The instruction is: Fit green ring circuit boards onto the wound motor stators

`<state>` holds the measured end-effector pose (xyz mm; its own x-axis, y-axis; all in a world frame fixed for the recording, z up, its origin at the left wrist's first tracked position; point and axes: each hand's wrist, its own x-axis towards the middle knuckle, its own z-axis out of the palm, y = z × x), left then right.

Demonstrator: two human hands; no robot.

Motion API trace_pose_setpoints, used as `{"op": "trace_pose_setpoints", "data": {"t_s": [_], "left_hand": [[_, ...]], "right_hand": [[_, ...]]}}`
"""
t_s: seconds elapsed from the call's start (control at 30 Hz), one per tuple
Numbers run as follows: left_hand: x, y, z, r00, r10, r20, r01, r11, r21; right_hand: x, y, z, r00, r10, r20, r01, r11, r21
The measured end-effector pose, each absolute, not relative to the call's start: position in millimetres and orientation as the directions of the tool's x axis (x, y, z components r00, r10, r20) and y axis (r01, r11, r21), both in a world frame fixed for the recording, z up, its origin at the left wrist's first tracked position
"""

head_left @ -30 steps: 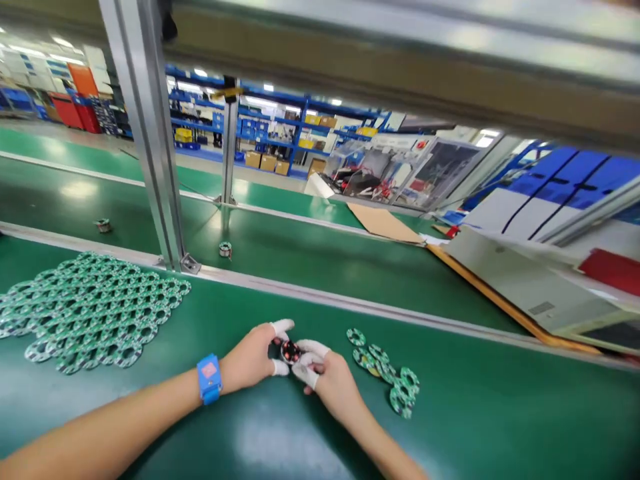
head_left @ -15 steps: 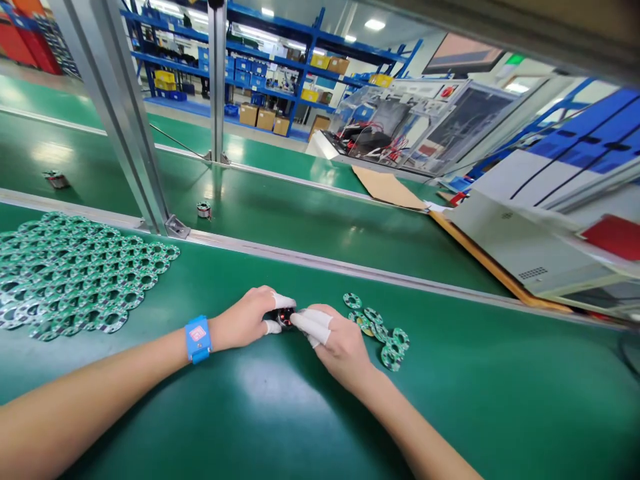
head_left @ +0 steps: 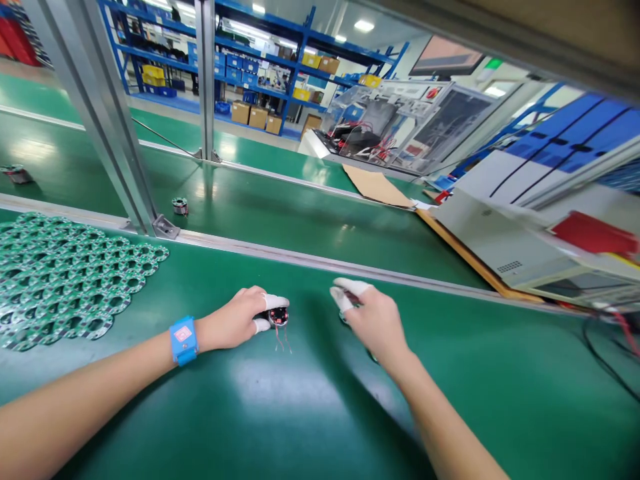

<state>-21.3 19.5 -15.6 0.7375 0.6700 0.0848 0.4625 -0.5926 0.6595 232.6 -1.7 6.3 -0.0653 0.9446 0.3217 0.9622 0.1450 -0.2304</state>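
- grip of left hand (head_left: 244,319): clasping dark round part (head_left: 279,316) over table (head_left: 270,420); hanging wires (head_left: 288,341) could snag if dragged.
- right hand (head_left: 373,315): grasp not discernible; careless contact could scatter mostly hidden boards (head_left: 373,358) beneath.

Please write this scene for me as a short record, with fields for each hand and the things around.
Left hand: pinches a dark round part with thin wires hanging
Right hand: apart from the left; grip unclear
Worn: white finger covers, blue wristband
Bench, left: many green rings, packed together
Beyond metal rail: two small round parts
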Motion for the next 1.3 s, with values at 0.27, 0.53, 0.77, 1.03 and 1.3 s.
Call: {"op": "trace_pose_setpoints", "data": {"t_s": [0.27,0.53,0.77,1.03,1.3], "left_hand": [[-21,21,-2,0.539,0.797,0.273,0.426,-0.538,0.728],[-7,5,18,0.562,0.795,0.228,0.421,-0.512,0.749],[-5,8,4,0.507,0.834,0.217,0.597,-0.521,0.609],[-4,14,-13,0.557,0.821,0.121,0.706,-0.545,0.452],[-4,13,-15,0.558,0.817,0.144,0.702,-0.557,0.444]], "right_hand": [[243,17,2,-0.071,0.983,0.169,0.949,0.119,-0.293],[175,-20,3,-0.149,0.963,0.223,0.403,0.265,-0.876],[185,-6,-3,-0.09,0.979,0.184,0.521,0.204,-0.829],[180,-2,-12,-0.294,0.947,0.129,0.485,0.264,-0.834],[177,-12,-19,-0.369,0.893,0.259,0.743,0.451,-0.495]]}}
